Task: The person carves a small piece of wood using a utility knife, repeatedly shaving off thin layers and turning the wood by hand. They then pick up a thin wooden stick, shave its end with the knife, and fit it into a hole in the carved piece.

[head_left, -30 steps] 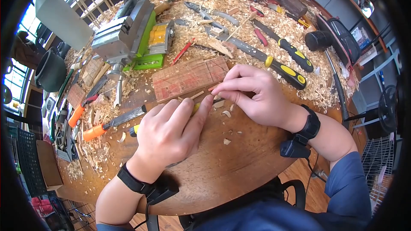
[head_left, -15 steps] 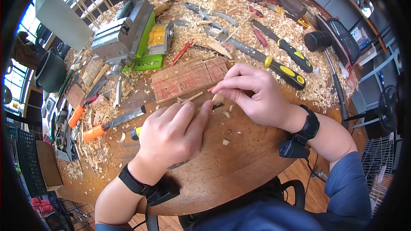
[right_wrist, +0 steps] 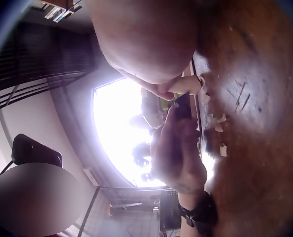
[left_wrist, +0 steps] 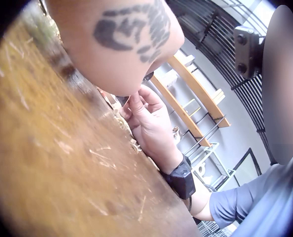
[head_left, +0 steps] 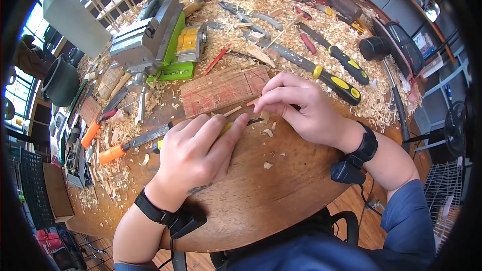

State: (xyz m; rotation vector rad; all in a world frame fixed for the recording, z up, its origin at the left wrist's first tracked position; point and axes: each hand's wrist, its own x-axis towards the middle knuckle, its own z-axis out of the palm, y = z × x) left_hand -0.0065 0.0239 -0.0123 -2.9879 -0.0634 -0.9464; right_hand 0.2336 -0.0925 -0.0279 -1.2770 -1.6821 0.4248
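Note:
My left hand (head_left: 197, 150) grips a yellow-and-black-handled knife (head_left: 156, 146), thumb stretched forward along it. Most of the handle is hidden under the palm. The dark blade (right_wrist: 184, 105) points toward my right hand (head_left: 305, 110). Between thumb and bent fingers, the right hand pinches a small wood piece (head_left: 252, 103) with a reddish end; the fingers cover much of it. A pale part of the wood (right_wrist: 190, 85) shows below those fingers, right at the blade's tip. Just beyond the hands lies a red-marked wooden board (head_left: 216, 93), a thin wood strip (head_left: 232, 111) near its front edge.
Orange-handled chisels (head_left: 111, 154) lie at left. A vise (head_left: 140, 45) on a green base stands behind them. Rasps with black-and-yellow handles (head_left: 341, 89), a mallet (head_left: 374, 47) and heaped shavings (head_left: 281, 15) cover the back and right of the wooden table (head_left: 281, 185).
The hands have drawn slightly apart, the right one shifting a little rightward. A pale sliver appeared at the blade half a second ago and still shows beneath the right fingers.

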